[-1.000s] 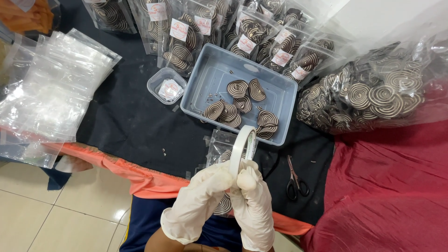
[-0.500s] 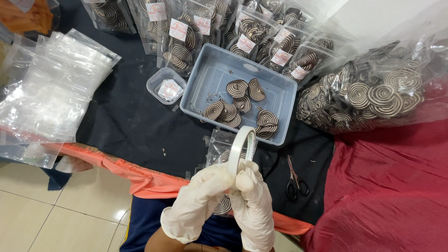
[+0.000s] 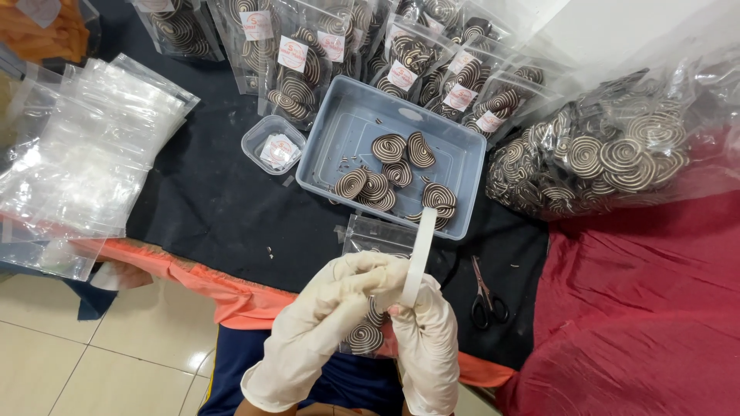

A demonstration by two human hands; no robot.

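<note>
Single head-worn view, looking steeply down, close over gloved hands, table edge (image 3: 231, 293) beyond

Work surface and floor seen from above.
A table draped in black cloth (image 3: 200, 200), with an orange cloth edge (image 3: 223, 289) hanging at the near side and a red cloth (image 3: 640, 308) covering the right part. Glossy cream floor tiles (image 3: 100, 362) lie at lower left; a pale wall (image 3: 609, 31) shows at upper right. Lighting is even.

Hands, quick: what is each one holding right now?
Left hand: closed around the white tape roll, fingers on its edge.
Right hand: closed on the tape roll from below, over a clear bag of spiral cookies.
</note>
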